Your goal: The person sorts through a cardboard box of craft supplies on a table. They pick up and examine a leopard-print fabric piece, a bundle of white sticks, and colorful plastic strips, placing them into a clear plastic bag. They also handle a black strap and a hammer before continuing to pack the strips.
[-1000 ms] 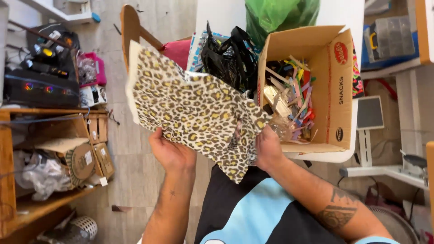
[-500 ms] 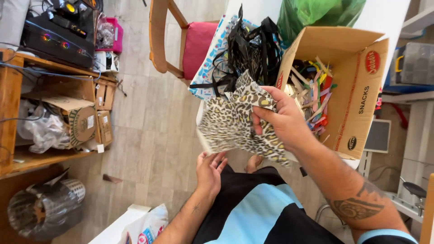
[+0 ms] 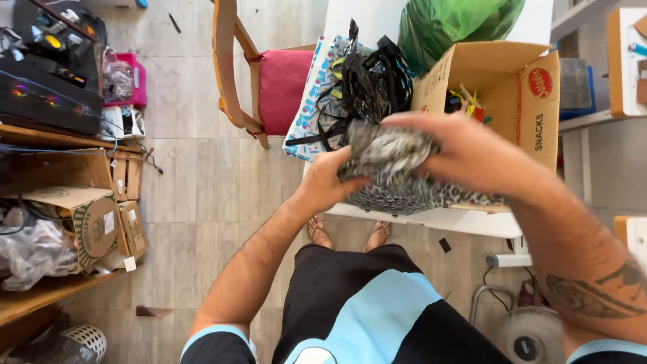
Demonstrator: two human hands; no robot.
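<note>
Leopard-print cloth (image 3: 404, 185) bunched at white table (image 3: 472, 221) edge, before cardboard box (image 3: 519, 101). Left hand (image 3: 330, 182) closed on cloth's left end; right hand (image 3: 458, 152) curled over top, gripping. Black bags (image 3: 371, 77) just behind.

1. Open brown carton (image 3: 519, 87) with a round red label (image 3: 540, 82), just beyond the right hand (image 3: 465, 152).
2. Green bag (image 3: 451, 23), behind the carton.
3. Black bag (image 3: 367, 77), beyond the left hand (image 3: 330, 182).
4. Brown box (image 3: 71, 219) with a round green mark, far left on a shelf.
</note>
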